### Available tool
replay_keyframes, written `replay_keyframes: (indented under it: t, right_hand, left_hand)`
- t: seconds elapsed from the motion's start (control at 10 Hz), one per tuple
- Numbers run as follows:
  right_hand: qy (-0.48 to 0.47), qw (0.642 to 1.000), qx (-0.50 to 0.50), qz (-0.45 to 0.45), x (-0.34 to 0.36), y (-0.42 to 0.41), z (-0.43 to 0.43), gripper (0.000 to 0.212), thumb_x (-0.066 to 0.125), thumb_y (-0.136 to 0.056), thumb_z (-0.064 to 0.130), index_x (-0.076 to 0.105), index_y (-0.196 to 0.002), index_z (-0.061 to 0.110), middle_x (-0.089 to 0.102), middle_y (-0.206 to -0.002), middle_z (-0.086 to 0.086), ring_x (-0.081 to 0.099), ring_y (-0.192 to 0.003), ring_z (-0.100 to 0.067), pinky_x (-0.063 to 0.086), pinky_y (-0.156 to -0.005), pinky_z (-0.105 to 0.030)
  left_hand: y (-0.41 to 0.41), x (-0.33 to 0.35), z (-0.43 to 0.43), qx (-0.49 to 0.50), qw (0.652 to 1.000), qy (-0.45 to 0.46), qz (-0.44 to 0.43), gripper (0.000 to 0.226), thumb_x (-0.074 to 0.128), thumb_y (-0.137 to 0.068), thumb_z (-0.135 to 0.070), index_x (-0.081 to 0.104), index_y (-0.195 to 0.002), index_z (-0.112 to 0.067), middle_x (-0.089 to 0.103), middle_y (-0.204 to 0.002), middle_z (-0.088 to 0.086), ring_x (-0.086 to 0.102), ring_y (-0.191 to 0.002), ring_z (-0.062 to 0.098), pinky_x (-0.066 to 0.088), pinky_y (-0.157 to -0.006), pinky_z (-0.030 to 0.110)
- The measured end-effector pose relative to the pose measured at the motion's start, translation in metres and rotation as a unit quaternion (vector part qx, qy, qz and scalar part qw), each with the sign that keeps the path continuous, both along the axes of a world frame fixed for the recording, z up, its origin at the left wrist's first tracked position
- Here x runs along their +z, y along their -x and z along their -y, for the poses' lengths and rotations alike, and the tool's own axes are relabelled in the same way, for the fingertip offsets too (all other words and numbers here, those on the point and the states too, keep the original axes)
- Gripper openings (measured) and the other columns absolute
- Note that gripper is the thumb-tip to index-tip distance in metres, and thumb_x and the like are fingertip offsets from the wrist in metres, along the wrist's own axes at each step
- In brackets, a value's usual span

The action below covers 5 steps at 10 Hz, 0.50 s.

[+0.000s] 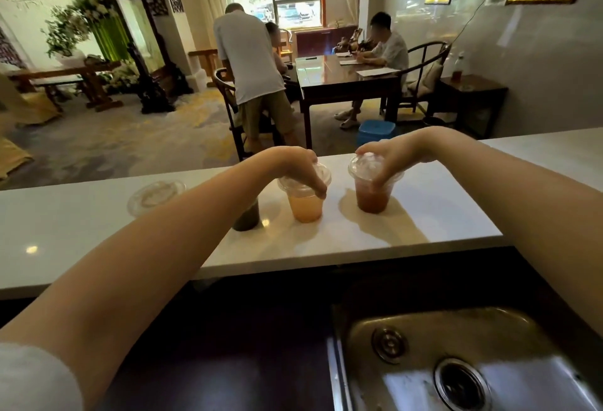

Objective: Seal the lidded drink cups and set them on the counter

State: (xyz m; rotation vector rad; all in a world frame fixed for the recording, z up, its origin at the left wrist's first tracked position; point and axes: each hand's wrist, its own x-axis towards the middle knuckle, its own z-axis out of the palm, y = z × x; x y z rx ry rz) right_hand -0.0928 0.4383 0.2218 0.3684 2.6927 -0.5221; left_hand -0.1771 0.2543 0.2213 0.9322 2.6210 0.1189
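Note:
Two clear plastic cups stand on the white counter. The pale orange drink cup is on the left and my left hand lies over its clear dome lid, fingers curled down the near rim. To its right is the reddish-brown drink cup, where my right hand rests on the lid with fingers over the rim. A third cup with a dark greenish drink stands partly hidden behind my left forearm. A loose clear lid lies on the counter to the left.
A steel sink sits below the counter at the lower right. Beyond the counter are a dark wooden table, chairs, a blue stool and three people, one standing.

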Motion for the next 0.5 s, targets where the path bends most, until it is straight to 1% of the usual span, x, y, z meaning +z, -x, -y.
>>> replay_keyframes:
  t: [0.2, 0.3, 0.4, 0.5]
  right_hand:
    - [0.021, 1.0, -0.008, 0.011, 0.0, -0.004, 0.003, 0.092, 0.076, -0.073, 0.034, 0.018, -0.144, 0.035, 0.025, -0.148, -0.005, 0.029, -0.133, -0.032, 0.036, -0.107, -0.046]
    - [0.013, 1.0, -0.013, 0.025, 0.001, -0.005, 0.008, 0.096, 0.076, -0.074, 0.037, 0.012, -0.146, 0.036, 0.021, -0.152, -0.004, 0.025, -0.137, -0.033, 0.031, -0.11, -0.048]
    - [-0.019, 0.999, -0.019, 0.025, 0.005, -0.009, 0.016, 0.102, 0.074, -0.073, 0.044, 0.005, -0.147, 0.035, 0.016, -0.156, -0.003, 0.018, -0.141, -0.033, 0.025, -0.113, -0.05]
    - [-0.03, 0.998, -0.039, 0.031, 0.013, -0.013, 0.022, 0.101, 0.068, -0.074, 0.055, 0.003, -0.148, 0.035, 0.012, -0.158, -0.002, 0.013, -0.143, -0.033, 0.018, -0.115, -0.052]
  left_hand:
    - [-0.003, -0.002, 0.0, -0.002, 1.0, 0.011, -0.004, 0.089, 0.074, -0.074, -0.041, 0.024, -0.145, -0.02, 0.037, -0.145, 0.01, 0.042, -0.127, 0.032, 0.045, -0.092, 0.038]
    - [-0.006, -0.001, 0.002, -0.007, 1.0, 0.017, -0.009, 0.091, 0.072, -0.075, -0.046, 0.022, -0.146, -0.019, 0.035, -0.147, 0.009, 0.039, -0.13, 0.032, 0.043, -0.097, 0.04]
    - [-0.01, 0.003, 0.005, -0.01, 1.0, 0.018, -0.007, 0.094, 0.069, -0.076, -0.05, 0.017, -0.147, -0.018, 0.03, -0.151, 0.009, 0.034, -0.135, 0.033, 0.037, -0.104, 0.043]
    - [-0.013, 0.015, 0.011, -0.007, 1.0, 0.013, 0.019, 0.091, 0.062, -0.08, -0.054, 0.014, -0.149, -0.019, 0.022, -0.156, 0.008, 0.025, -0.14, 0.032, 0.028, -0.11, 0.044]
